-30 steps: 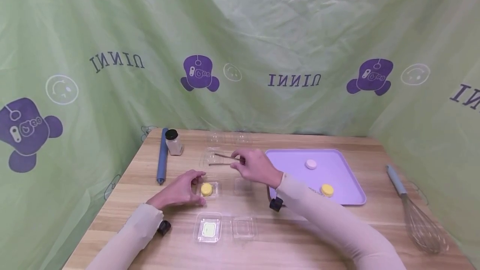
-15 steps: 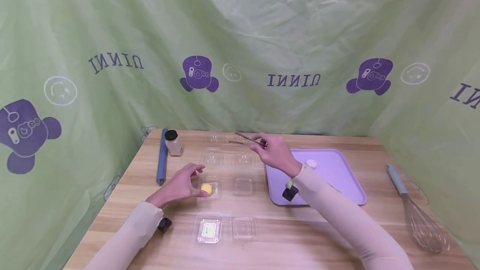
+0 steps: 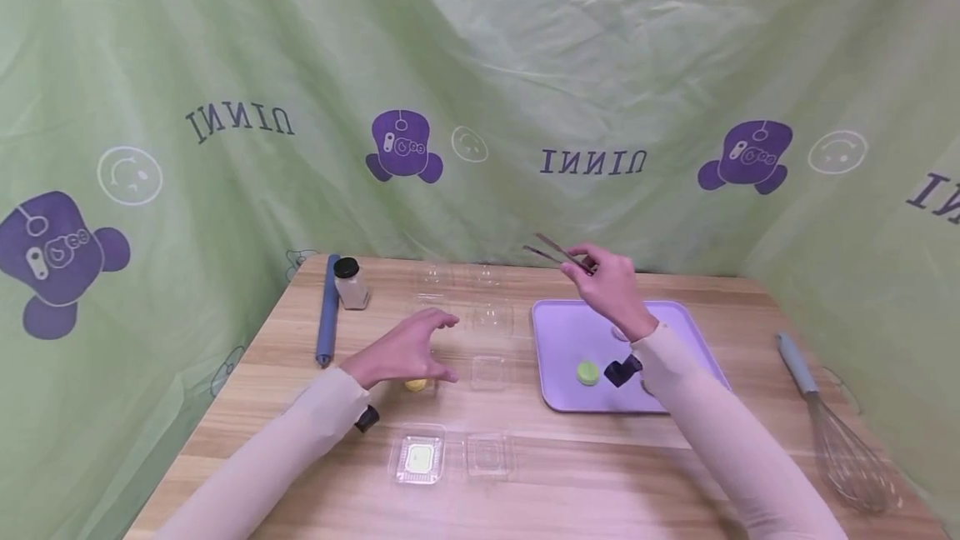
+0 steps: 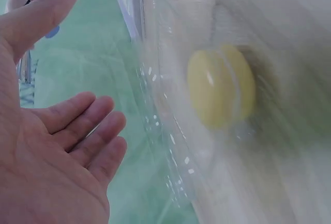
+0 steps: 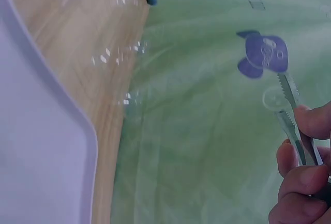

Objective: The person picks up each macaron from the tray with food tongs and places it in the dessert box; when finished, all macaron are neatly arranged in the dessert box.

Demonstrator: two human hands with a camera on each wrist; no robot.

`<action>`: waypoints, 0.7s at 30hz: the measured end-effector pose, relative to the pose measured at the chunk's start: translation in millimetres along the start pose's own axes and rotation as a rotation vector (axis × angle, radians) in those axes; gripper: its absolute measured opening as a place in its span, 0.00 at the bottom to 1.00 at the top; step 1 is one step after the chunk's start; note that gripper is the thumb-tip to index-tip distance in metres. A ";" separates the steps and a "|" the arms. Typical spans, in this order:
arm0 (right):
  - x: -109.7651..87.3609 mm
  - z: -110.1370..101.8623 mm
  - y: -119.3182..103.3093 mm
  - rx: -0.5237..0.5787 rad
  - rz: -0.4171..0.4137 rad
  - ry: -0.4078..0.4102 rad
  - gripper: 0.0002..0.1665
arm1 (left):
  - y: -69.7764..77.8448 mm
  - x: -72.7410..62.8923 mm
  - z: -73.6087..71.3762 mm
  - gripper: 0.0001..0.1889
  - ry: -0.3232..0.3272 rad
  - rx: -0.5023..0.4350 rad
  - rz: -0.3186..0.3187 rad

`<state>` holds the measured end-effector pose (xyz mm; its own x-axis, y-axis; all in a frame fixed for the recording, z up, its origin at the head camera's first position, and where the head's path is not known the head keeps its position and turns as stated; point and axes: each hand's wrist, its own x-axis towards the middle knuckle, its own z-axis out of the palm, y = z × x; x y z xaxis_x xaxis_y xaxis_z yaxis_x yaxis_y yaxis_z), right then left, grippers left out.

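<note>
My left hand (image 3: 408, 350) hovers over the left side of the table with fingers spread and nothing in its grasp. Below it, partly hidden in the head view, a yellow macaron (image 4: 217, 89) sits in a clear plastic box. Raised above the lilac tray's far edge, my right hand (image 3: 609, 286) pinches small metal tongs (image 3: 555, 253). Their serrated tips (image 5: 287, 87) stand apart with nothing between them. On the lilac tray (image 3: 555, 332) lies a green macaron (image 3: 588, 372); a pink macaron (image 3: 619, 333) is partly hidden by the right forearm.
Clear plastic boxes stand in rows, including a front box with a pale label (image 3: 418, 457) and another (image 3: 487, 373) beside the tray. A blue rolling pin (image 3: 327, 315) and a black-lidded jar (image 3: 351, 286) are back left. A whisk (image 3: 832, 432) lies at right.
My right hand has moved right and up with the tongs, from above the boxes to above the tray. My left hand has come away from the macaron's box, shifting right and up.
</note>
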<state>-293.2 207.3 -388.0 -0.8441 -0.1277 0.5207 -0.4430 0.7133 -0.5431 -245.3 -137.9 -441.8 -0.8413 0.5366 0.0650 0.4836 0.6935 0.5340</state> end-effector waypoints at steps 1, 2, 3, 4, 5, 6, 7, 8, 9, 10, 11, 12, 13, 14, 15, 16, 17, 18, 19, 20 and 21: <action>-0.6 -3.0 4.1 -0.004 0.019 0.002 0.16 | 1.5 2.8 1.3 0.49 -0.006 0.015 0.001; -1.1 -5.7 8.3 -0.012 0.037 0.002 0.16 | 2.9 5.3 2.5 0.49 -0.014 0.024 0.001; -1.9 -8.5 12.6 -0.021 0.055 0.000 0.16 | 4.3 7.5 4.0 0.49 -0.025 0.030 -0.001; -2.7 -10.8 17.5 -0.032 0.067 0.001 0.16 | 6.1 9.7 5.3 0.49 -0.037 0.034 -0.003; -3.7 -13.3 22.4 -0.042 0.082 -0.002 0.16 | 7.6 11.9 6.9 0.49 -0.049 0.041 -0.002; -4.9 -15.6 27.8 -0.054 0.101 -0.004 0.17 | 9.2 13.9 8.4 0.50 -0.062 0.043 -0.005; -6.2 -17.7 33.7 -0.069 0.116 -0.004 0.17 | 10.5 15.7 10.0 0.50 -0.076 0.052 -0.008; -7.7 -20.1 39.3 -0.080 0.134 -0.003 0.18 | 12.1 17.2 11.2 0.50 -0.086 0.055 -0.007; -9.5 -22.4 44.9 -0.093 0.150 -0.002 0.18 | 13.2 18.8 12.5 0.50 -0.095 0.058 -0.005; -11.2 -24.3 50.5 -0.103 0.164 0.001 0.18 | 13.8 20.2 13.6 0.50 -0.102 0.062 -0.003; -12.9 -26.4 55.7 -0.111 0.182 -0.002 0.19 | 13.9 21.3 14.9 0.50 -0.108 0.067 -0.002; -14.5 -28.5 61.1 -0.122 0.191 0.000 0.19 | 14.4 22.1 15.9 0.51 -0.115 0.071 -0.005; -16.2 -30.6 65.8 -0.134 0.196 -0.001 0.19 | 14.8 22.7 16.9 0.51 -0.120 0.076 -0.007; -17.9 -32.7 70.1 -0.138 0.206 -0.005 0.20 | 14.9 23.2 17.9 0.51 -0.123 0.078 -0.005; -19.7 -34.7 74.1 -0.147 0.213 -0.014 0.20 | 15.3 23.5 18.9 0.51 -0.128 0.077 -0.009; -21.3 -36.8 78.3 -0.155 0.218 -0.021 0.20 | 15.6 23.7 20.1 0.51 -0.132 0.080 -0.014; -23.1 -38.8 82.2 -0.165 0.223 -0.029 0.20 | 16.0 24.0 21.2 0.51 -0.136 0.083 -0.019; -25.2 -40.8 86.0 -0.171 0.229 -0.038 0.20 | 16.3 24.1 22.4 0.51 -0.140 0.084 -0.024; -27.5 -42.6 89.3 -0.174 0.240 -0.050 0.20 | 16.5 24.1 23.7 0.52 -0.141 0.084 -0.026; -29.8 -44.3 93.0 -0.179 0.253 -0.062 0.20 | 16.6 24.2 24.9 0.52 -0.140 0.082 -0.031; -32.2 -45.9 96.4 -0.185 0.265 -0.077 0.20 | 16.9 24.2 26.0 0.52 -0.138 0.082 -0.033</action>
<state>-294.8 311.8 -426.9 -0.9462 0.0320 0.3221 -0.1487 0.8408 -0.5206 -251.2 -100.7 -453.1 -0.8188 0.5697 -0.0707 0.4789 0.7457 0.4632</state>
